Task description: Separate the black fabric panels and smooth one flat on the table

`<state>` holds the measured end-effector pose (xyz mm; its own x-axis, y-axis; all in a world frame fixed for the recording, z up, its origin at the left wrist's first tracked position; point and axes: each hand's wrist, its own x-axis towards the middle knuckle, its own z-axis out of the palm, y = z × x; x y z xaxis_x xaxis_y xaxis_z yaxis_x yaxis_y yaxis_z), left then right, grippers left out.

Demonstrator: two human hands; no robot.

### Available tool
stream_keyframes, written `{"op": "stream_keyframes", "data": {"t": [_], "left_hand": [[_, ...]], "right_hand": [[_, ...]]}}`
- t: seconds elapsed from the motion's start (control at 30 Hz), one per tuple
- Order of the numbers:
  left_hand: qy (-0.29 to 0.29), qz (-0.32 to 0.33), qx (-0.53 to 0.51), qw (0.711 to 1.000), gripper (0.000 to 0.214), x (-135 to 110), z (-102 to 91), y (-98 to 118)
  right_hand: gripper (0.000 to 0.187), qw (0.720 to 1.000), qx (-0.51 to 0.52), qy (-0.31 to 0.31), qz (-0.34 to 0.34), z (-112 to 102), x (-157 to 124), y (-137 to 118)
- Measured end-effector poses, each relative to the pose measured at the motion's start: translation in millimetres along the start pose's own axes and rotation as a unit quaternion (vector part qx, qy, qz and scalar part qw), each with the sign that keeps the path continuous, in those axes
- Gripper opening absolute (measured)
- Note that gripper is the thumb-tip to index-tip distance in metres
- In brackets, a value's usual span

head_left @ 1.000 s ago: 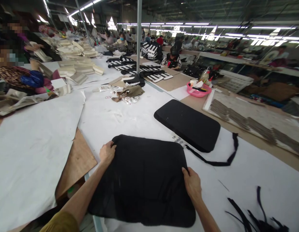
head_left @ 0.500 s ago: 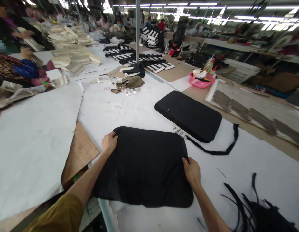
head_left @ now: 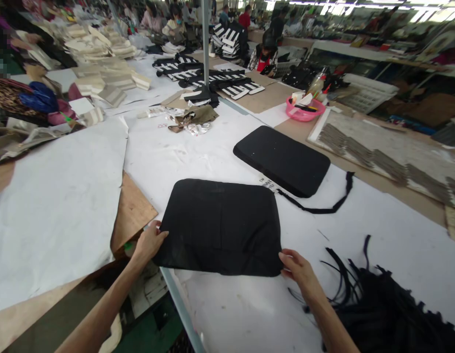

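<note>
A black fabric panel (head_left: 220, 228) with rounded corners lies at the near edge of the white-covered table, slightly wrinkled at its lower right. My left hand (head_left: 150, 242) grips its left edge, thumb on top and fingers partly hidden by the cloth. At the lower right edge, my right hand (head_left: 299, 269) pinches the same panel between thumb and fingers. Just beyond lies a second black panel (head_left: 282, 159), thicker-looking and turned at an angle. A narrow black strip (head_left: 317, 210) curves beside it, and handwriting (head_left: 267, 183) marks the table covering between the two panels.
Tangled black strips (head_left: 389, 304) lie at the near right. A pink basket (head_left: 304, 110) of tools stands farther back, near stacked grey-brown pieces (head_left: 367, 152). A wooden board (head_left: 133, 208) juts out at left under a white sheet (head_left: 61, 206). A metal post (head_left: 205, 44) rises behind; co-workers sit beyond.
Both hands have slid down the sides of the panel, nearer its front corners. My view has tilted down, and the panel's front edge appears farther from me.
</note>
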<state>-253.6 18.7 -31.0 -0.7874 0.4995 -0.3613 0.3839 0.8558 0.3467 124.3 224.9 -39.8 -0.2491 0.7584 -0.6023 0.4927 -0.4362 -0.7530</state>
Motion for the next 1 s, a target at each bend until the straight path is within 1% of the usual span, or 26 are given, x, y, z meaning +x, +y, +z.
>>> {"op": "stream_keyframes", "data": {"t": [0.07,0.13,0.2,0.33,0.4,0.47,0.57,0.67,0.83,1.0], "left_hand": [[0.023,-0.01,0.026,0.999,0.029,-17.0,5.7,1.5],[0.051,-0.025,0.05,0.997,0.033,-27.9,12.4,5.8],[0.077,-0.03,0.087,0.993,0.036,-34.4,19.3,9.9],[0.117,0.007,0.157,0.981,0.037,-39.1,31.2,10.4],[0.133,0.026,0.178,0.975,0.037,-39.0,35.7,7.0],[0.143,0.045,0.2,0.968,0.037,-37.6,39.3,2.6],[0.146,0.067,0.226,0.961,0.036,-33.8,42.9,-3.8],[0.144,0.075,0.242,0.957,0.036,-30.1,44.7,-7.4],[0.139,0.084,0.253,0.954,0.037,-29.6,44.8,-8.6],[0.154,0.069,0.261,0.95,0.036,-32.3,44.2,-7.6]], "right_hand": [[0.042,0.994,-0.095,0.046,-0.031,7.8,-0.1,3.0],[0.044,0.978,-0.182,0.088,-0.055,15.5,2.9,3.1],[0.043,0.961,-0.233,0.132,-0.063,22.5,6.0,2.4],[0.039,0.923,-0.321,0.201,-0.065,36.2,5.7,3.3],[0.039,0.902,-0.365,0.22,-0.068,42.5,3.6,5.0],[0.038,0.884,-0.402,0.222,-0.079,46.2,2.4,7.2],[0.037,0.863,-0.448,0.206,-0.105,45.2,3.5,10.9],[0.038,0.846,-0.483,0.191,-0.122,40.5,5.8,14.6],[0.04,0.801,-0.55,0.189,-0.141,39.1,5.0,17.5],[0.039,0.791,-0.561,0.193,-0.149,39.3,2.4,19.1]]}}
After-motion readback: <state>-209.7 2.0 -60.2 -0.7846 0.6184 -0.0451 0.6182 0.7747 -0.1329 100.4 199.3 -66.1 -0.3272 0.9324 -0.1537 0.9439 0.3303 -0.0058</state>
